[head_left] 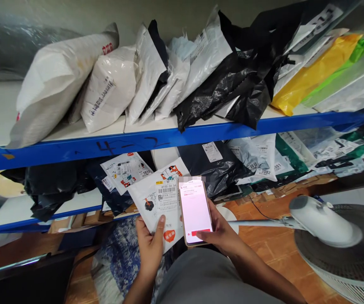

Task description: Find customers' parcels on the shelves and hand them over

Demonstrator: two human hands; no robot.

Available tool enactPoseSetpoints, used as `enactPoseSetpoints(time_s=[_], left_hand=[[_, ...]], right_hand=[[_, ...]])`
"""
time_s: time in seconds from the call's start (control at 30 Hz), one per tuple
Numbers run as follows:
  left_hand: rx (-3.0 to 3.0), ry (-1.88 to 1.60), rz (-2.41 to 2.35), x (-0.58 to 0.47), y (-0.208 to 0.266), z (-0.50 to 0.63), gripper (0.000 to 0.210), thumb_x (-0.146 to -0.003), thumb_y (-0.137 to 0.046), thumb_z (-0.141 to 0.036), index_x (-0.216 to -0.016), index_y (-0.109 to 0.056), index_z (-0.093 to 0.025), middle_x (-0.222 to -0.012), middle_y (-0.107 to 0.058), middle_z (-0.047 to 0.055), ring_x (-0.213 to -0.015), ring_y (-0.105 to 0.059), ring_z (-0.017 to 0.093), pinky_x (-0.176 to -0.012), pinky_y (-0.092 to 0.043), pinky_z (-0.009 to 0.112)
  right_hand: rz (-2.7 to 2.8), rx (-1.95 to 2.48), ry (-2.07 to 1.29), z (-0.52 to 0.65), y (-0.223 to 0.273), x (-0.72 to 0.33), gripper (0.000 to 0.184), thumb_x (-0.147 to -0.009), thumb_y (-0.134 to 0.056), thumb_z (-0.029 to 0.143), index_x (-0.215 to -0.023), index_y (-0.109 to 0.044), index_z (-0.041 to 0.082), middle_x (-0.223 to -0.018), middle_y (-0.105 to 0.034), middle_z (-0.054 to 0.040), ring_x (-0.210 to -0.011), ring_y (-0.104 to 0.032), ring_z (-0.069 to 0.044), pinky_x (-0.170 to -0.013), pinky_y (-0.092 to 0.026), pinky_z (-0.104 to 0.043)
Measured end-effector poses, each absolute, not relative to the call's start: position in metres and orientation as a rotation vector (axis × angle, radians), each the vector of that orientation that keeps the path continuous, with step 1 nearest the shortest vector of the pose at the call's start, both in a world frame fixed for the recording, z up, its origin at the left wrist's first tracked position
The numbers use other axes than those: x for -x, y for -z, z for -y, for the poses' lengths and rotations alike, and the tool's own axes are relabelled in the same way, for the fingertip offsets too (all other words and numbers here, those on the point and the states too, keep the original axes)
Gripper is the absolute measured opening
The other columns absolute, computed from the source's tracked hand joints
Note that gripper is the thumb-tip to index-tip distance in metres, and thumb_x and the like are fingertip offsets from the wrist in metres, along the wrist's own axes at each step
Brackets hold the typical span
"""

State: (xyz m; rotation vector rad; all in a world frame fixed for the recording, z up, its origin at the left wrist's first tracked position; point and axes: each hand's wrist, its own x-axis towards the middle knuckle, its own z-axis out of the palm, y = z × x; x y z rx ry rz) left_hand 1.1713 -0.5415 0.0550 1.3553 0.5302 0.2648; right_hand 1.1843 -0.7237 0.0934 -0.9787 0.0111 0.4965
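Note:
My left hand (151,242) grips the lower left edge of a white mailer bag (148,194), thumb on top. The bag carries a barcode label and red and black printed drawings. In front of the bag's right side, my right hand (218,230) holds a smartphone (195,209) upright. Its screen is lit pale pink, with a red bar near the bottom where my right thumb rests. The phone hides part of the bag. Just behind, on the lower shelf, lie another printed white mailer (126,171) marked 1012 and a dark plastic parcel (212,162) with a white label.
A blue-edged shelf (131,143) marked 4-2 holds white, black and yellow parcels (315,76). Labelled parcels (264,158) fill the lower shelf, with cardboard boxes (272,192) beneath. A fan (340,249) stands at the right. Blue patterned cloth (121,249) shows below my left hand.

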Motion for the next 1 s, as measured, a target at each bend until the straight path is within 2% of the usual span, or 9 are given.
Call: enactPoseSetpoints(time_s=[0.27,0.67,0.87,1.0], left_hand=[[-1.341,-0.282,-0.544,-1.175,-0.059,0.546,0.037,-0.075,-0.072,-0.032,-0.105,-0.051,-0.025,-0.107,-0.068,0.002,-0.093,-0.065,0.015,-0.082,-0.054,0.027],[-1.323,-0.276,-0.541,-1.172,-0.061,0.549,0.037,-0.075,-0.072,-0.032,-0.104,-0.051,-0.025,-0.108,-0.067,0.001,-0.094,-0.065,0.015,-0.084,-0.054,0.029],[-1.318,-0.283,-0.550,-1.170,-0.065,0.551,0.034,-0.075,-0.072,-0.033,-0.099,-0.051,-0.024,-0.104,-0.068,0.000,-0.089,-0.066,0.013,-0.080,-0.055,0.026],[-1.334,-0.285,-0.545,-1.172,-0.061,0.551,0.034,-0.075,-0.073,-0.033,-0.099,-0.051,-0.024,-0.104,-0.068,0.000,-0.090,-0.065,0.013,-0.081,-0.055,0.025]], right_hand=[[0.025,1.067,-0.450,0.728,-0.092,-1.186,0.085,-0.065,-0.079,0.016,-0.137,-0.035,0.030,-0.130,-0.059,-0.0084,-0.116,-0.057,-0.027,-0.096,-0.043,-0.045],[0.044,1.024,-0.497,0.734,-0.097,-1.186,0.082,-0.070,-0.077,0.020,-0.136,-0.031,0.030,-0.129,-0.059,-0.0103,-0.114,-0.059,-0.029,-0.092,-0.046,-0.046],[0.052,1.012,-0.475,0.736,-0.094,-1.184,0.084,-0.070,-0.077,0.017,-0.138,-0.030,0.031,-0.140,-0.051,-0.0105,-0.125,-0.050,-0.029,-0.096,-0.044,-0.044],[0.081,0.983,-0.477,0.736,-0.091,-1.180,0.084,-0.070,-0.077,0.016,-0.138,-0.030,0.030,-0.133,-0.057,-0.0116,-0.116,-0.058,-0.030,-0.094,-0.045,-0.046]])
